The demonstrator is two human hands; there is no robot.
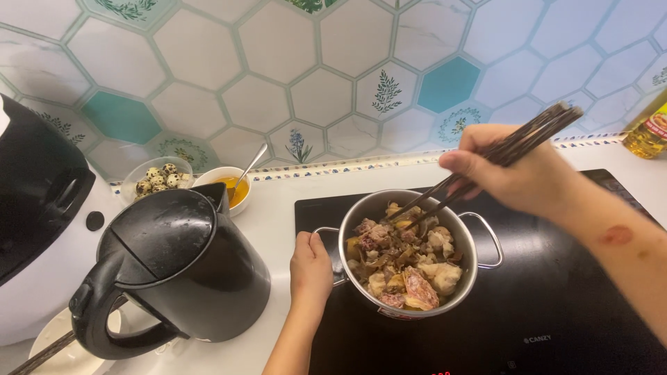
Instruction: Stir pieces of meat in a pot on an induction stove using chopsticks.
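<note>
Left hand (310, 267) clamps one round steel pot's (470, 278) handle; right hand (517, 173) pinches two dark wooden chopsticks (486, 163) together, stirring one meat stew (406, 260).

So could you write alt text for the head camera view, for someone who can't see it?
A person's right hand stirs chunky food with dark wooden chopsticks in a round steel two-handled pot on a black induction hob, while the left hand grips one pot handle. A black electric kettle stands to the left.
</note>
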